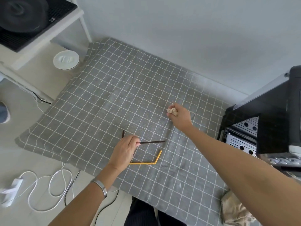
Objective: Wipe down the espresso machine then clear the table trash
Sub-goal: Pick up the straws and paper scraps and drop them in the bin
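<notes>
We're looking down at the desk (101,88), covered w/ a grey checked cloth. Our left hand (124,151) is low over the cloth near the front-centre, fingers (136,142) pinched shut on a dark brown straw (152,142); the straw's long end lies across the cloth to the right of the hand, and a short bent bit sticks out above the knuckles. Just below it, a yellow bent straw (146,162) lies flat on the cloth, one end tucked under the left hand, not gripped as far as we can tell. Our right hand (180,116) is further back & to the right, fingers closed around a crumpled beige paper wad (172,111), which pokes out on the hand's left side. Espresso machine (273,115) stands at the desk's right edge, black body, perforated metal tray showing beneath. A beige rag (234,209) lies bunched at the front-right corner of the desk. A silver bangle (101,187) sits on the left wrist. White cables (52,186) loop on the floor at left.
</notes>
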Action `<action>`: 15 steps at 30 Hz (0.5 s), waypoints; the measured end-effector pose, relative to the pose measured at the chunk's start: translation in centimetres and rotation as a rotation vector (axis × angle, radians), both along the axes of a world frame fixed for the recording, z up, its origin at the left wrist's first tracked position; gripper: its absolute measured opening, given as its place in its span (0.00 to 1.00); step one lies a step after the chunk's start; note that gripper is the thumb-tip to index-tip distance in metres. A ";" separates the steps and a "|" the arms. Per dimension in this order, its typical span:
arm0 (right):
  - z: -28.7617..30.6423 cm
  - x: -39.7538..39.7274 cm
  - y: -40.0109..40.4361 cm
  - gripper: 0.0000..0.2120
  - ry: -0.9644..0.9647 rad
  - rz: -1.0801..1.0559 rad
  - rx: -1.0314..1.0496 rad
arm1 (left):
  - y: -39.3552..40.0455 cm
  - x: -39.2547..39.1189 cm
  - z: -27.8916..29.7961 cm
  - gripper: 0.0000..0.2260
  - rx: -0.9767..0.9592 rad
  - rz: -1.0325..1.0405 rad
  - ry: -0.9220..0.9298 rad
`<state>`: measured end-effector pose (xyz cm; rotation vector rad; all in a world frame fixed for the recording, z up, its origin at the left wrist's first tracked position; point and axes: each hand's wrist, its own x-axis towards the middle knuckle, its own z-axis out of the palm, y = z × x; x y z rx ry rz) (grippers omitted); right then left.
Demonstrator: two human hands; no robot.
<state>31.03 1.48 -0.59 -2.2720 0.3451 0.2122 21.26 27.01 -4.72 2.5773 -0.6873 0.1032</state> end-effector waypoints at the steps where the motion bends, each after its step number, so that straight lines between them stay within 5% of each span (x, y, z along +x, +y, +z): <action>1: 0.4 -0.6 -0.1 0.08 0.013 -0.029 0.058 | 0.3 -0.4 0.3 0.11 -0.030 0.002 0.024; 10: 1.7 -9.1 -1.1 0.08 0.138 -0.060 0.256 | 2.7 -4.8 -0.4 0.20 -0.089 -0.113 0.240; 15: 1.2 -12.5 -1.7 0.08 0.162 -0.084 0.213 | 2.7 -5.3 -1.0 0.13 -0.120 -0.088 0.235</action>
